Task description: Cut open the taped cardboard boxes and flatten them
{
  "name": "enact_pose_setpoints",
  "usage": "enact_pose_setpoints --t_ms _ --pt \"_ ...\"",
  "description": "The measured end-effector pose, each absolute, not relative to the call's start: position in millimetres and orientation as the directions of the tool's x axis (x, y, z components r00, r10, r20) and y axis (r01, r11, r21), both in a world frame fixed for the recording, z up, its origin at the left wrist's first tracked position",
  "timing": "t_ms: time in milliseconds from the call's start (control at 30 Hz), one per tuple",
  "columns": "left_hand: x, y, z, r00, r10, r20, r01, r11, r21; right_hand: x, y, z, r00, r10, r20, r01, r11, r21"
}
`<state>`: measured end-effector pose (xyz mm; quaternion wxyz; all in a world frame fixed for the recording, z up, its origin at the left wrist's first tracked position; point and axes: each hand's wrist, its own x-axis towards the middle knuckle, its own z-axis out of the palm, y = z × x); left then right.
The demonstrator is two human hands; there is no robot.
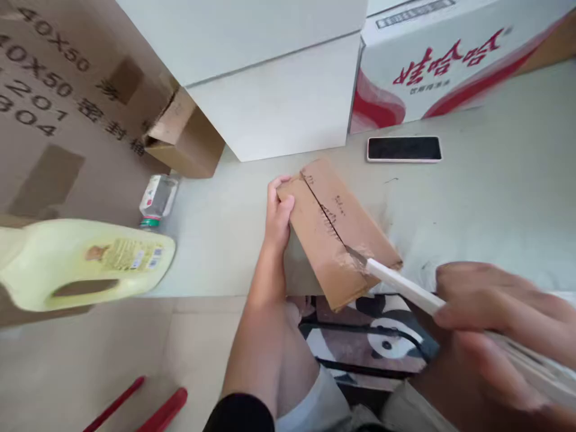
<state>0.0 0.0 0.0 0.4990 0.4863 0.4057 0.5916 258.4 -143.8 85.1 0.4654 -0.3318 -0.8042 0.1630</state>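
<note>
A small brown cardboard box [320, 228] lies tilted at the near edge of the pale surface, with a dark seam along its top and some handwriting beside it. My left hand [279, 210] grips its far left corner, thumb on top and fingers around the side. In my right hand [499, 324] is a white-handled utility knife [400, 282], held by fingers closed around the handle. Its blade tip touches the seam near the box's near end. Part of my right hand is blurred. The underside of the box is hidden.
A phone [404, 149] lies beyond the box, before a white-and-red carton [432, 72]. White boxes [288, 99] stand behind. To the left are an open small carton [193, 141], a clear bottle [157, 198], a pale yellow jug [135, 264] and a large carton [49, 120].
</note>
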Motion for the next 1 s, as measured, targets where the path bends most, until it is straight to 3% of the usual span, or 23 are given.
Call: enact_pose_setpoints --t_ms 200,367,500,667,833,1000 --pt "-2.2 3.8 -5.1 -0.007 0.977 0.212 -0.149 -0.211 0.966 251.4 -146.5 89.0 -0.265 0.746 0.611 0.387 0.663 -0.641" --pt "-1.2 1.8 -3.0 -0.019 0.98 0.196 -0.181 -0.197 0.964 253.4 -150.4 97.9 -0.393 0.718 0.574 0.379 0.695 -0.611" --pt "0.3 0.1 -1.5 -0.019 0.981 0.193 -0.187 -0.194 0.963 249.7 -155.4 101.4 -0.374 0.823 0.427 0.472 0.565 -0.676" --pt "1.1 -0.5 -1.4 -0.015 0.981 0.194 -0.181 -0.193 0.964 248.8 -159.2 99.7 -0.385 0.765 0.516 0.45 0.644 -0.619" --pt "0.5 -0.7 -2.4 0.001 0.981 0.195 -0.16 -0.192 0.968 247.6 -155.3 100.5 -0.406 0.784 0.47 0.452 0.62 -0.641" --pt "0.5 -0.6 -2.7 0.009 0.977 0.213 -0.125 -0.21 0.97 244.2 -150.5 102.9 -0.434 0.727 0.532 0.392 0.684 -0.615"
